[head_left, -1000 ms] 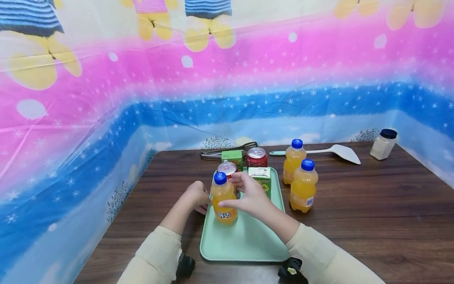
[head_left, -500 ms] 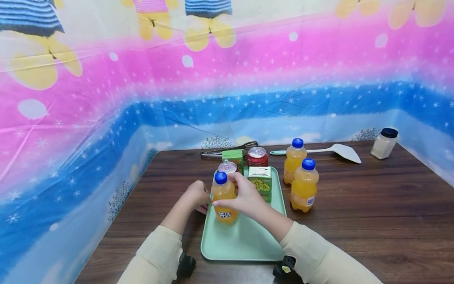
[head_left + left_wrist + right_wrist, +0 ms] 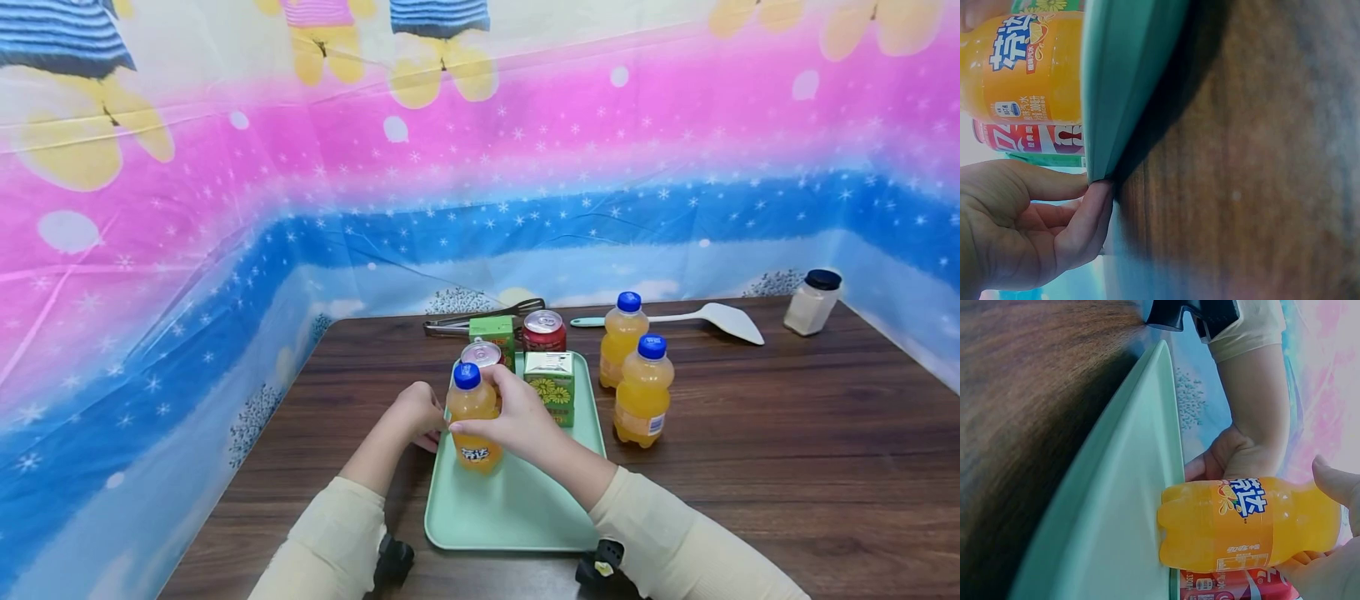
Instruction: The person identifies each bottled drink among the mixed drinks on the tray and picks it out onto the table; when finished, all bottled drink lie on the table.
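Note:
An orange soda bottle with a blue cap stands upright on the left part of a pale green tray. My right hand holds its upper part, thumb on the near side and fingers behind. In the right wrist view, the bottle's base meets the tray floor. My left hand pinches the tray's left rim; the left wrist view has the thumb above the rim and fingers beneath. Behind the bottle is a red soda can, mostly hidden. A green drink carton stands to its right.
Another green carton and a red can stand at the tray's far end. Two more orange soda bottles are on the table right of the tray. Farther back lie tongs, a white spatula and a black-lidded jar.
My right hand has shifted slightly left around the bottle, showing more of the carton's front. The left hand stays at the tray rim. Between the last two frames almost nothing moves.

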The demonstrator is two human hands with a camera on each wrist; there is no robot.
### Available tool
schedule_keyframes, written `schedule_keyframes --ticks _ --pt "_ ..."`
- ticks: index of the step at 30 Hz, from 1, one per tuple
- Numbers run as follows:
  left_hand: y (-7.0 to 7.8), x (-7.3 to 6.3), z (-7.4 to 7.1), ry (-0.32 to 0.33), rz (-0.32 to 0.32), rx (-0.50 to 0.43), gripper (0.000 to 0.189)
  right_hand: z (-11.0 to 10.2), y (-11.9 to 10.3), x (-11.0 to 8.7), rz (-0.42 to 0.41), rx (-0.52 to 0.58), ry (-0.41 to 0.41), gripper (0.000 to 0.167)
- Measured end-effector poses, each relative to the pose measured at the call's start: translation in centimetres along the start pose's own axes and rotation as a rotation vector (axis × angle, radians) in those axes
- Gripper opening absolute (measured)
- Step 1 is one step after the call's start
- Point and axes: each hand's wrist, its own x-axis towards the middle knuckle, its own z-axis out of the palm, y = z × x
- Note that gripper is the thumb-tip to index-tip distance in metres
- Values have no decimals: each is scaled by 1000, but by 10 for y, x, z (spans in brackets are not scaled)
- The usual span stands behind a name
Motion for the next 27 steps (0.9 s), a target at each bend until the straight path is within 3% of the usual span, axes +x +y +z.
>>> schedule_keyframes --ticks 27 --pt "1 1 0 4 -19 7 14 -10 -7 -11 11 54 -22 63"
